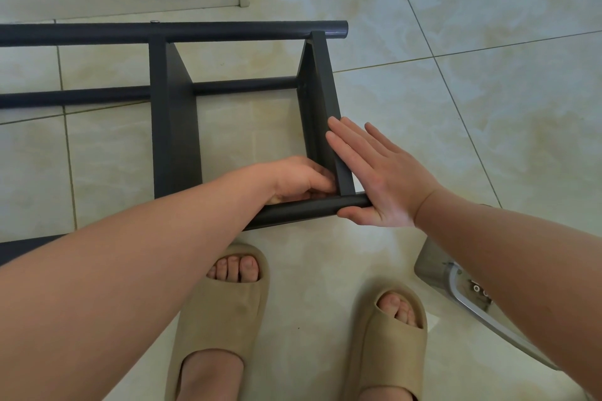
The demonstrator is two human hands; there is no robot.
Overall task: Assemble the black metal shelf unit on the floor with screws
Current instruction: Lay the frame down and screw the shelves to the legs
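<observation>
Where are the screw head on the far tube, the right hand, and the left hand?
Screw head (pixel 154 21): head view, on its small silver top.
Right hand (pixel 374 179): head view, on the back of the flat hand.
Left hand (pixel 293 177): head view, on its knuckles.

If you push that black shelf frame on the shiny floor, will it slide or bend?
The frame looks like rigid metal, so it probably won't bend. The tiles look glossy, so it may slide. The right hand lies flat against its end, perhaps steadying it.
</observation>
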